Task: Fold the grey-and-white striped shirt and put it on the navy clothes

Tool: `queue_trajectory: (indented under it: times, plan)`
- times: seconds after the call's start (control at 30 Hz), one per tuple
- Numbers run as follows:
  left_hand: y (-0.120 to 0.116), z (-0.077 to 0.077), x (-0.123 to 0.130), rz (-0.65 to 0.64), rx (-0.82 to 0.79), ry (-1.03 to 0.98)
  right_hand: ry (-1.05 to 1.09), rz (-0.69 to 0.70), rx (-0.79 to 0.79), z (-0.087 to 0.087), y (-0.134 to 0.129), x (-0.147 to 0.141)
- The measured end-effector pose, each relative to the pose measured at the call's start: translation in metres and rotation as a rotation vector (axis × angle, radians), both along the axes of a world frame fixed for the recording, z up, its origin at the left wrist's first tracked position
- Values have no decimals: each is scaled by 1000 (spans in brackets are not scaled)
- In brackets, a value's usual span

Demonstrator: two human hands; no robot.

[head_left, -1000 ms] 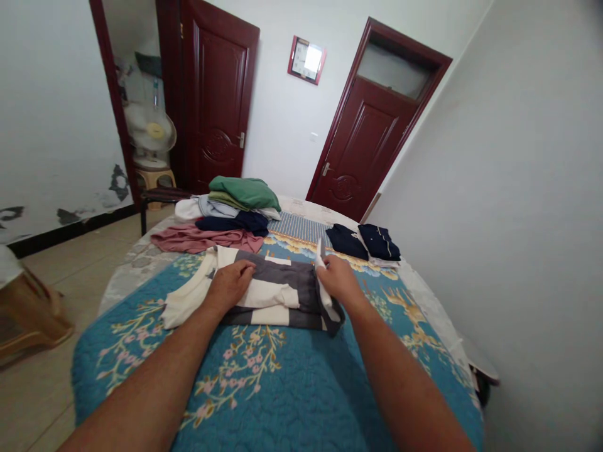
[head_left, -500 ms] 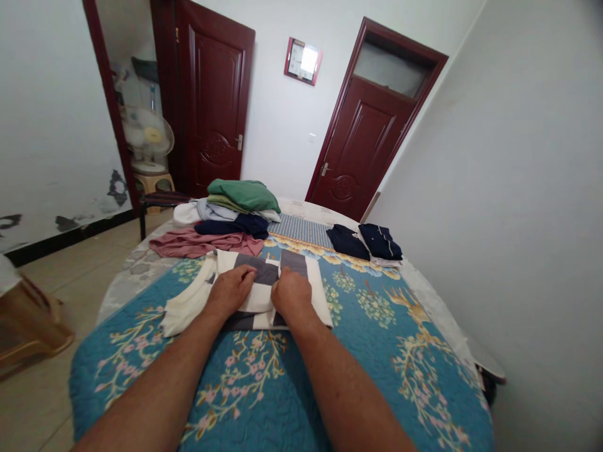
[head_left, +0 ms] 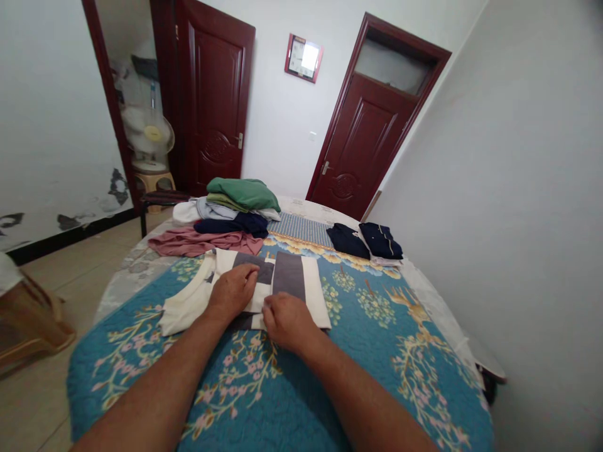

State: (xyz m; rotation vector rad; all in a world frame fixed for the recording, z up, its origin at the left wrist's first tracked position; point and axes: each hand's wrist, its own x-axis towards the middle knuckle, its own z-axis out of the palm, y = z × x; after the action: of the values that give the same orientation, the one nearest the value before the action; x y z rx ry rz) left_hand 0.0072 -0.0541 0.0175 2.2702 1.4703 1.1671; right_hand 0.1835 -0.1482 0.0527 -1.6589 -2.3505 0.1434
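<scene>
Item 1: cream-and-grey striped shirt (head_left: 288, 276), folded flat on a blue floral quilt (head_left: 377, 389), 12 o'clock. Left hand (head_left: 232, 292) spread, pressing the fabric down to hold it flat; right hand (head_left: 287, 323) curled, apparently pinching the edge. Beyond: stacked clothes (head_left: 226, 216), 12 o'clock; navy folded garments (head_left: 365, 242), 1 o'clock.

Green garment (head_left: 242, 194) sitting atop a mixed clothes pile (head_left: 226, 213), pink garment (head_left: 202, 243) lying along its front, folded navy clothes (head_left: 365, 242) resting on the blue floral quilt (head_left: 414, 389), fan (head_left: 148, 133) standing on a stool (head_left: 153, 183) beside a dark red door (head_left: 211, 100), what looks like a wall clock (head_left: 303, 58) hanging between two doors
</scene>
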Motion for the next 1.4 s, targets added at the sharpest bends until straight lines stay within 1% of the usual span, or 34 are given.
queue_trajectory:
  times: [0.03,0.07,0.1,0.17,0.23,0.3,0.37,0.43,0.5,0.63,0.7,0.77,0.83,1.0,1.13,1.2,1.27,1.33,1.4]
  plan:
    - [-3,1,4,-28,62,-20,37,55,-16,2,-6,8]
    - [-7,1,8,-64,119,-40,76,80,-22,3,-11,16]
    - [-11,2,14,-103,170,-60,113,65,-9,4,-14,25]
    - [-18,1,29,-177,244,-89,163,-72,97,2,-15,44]
    - [-23,-1,45,-242,278,-80,155,-205,236,-9,-13,58]
    - [-25,-6,61,-303,273,-18,101,-227,284,-26,-11,66]
    - [-26,-11,73,-353,237,75,44,-185,230,-41,-11,68]
    - [-27,-16,83,-371,186,183,19,-170,153,-50,-13,67]
    - [-29,-19,88,-303,123,289,15,-171,92,-50,-15,67]
    - [-34,-24,91,-71,-18,420,24,-181,10,-40,-15,69]
    - [-34,-25,91,-25,-55,451,33,-215,-19,-35,-7,70]
    - [-34,-25,90,-6,-67,476,42,-260,-39,-32,7,70]
    - [-33,-25,90,1,-67,498,51,-306,-59,-30,28,71]
    - [-32,-21,91,3,-82,525,86,-507,-103,-31,87,76]
    - [-32,-19,91,-4,-90,543,80,-556,-153,-32,121,80]
    - [-32,-19,90,-1,-88,550,86,-555,-175,-32,129,82]
    - [-32,-19,90,2,-87,557,94,-556,-163,-32,131,81]
    - [-31,-19,90,1,-83,553,102,-568,-86,-33,127,79]
    - [-32,-18,90,-4,-83,542,98,-581,25,-32,120,76]
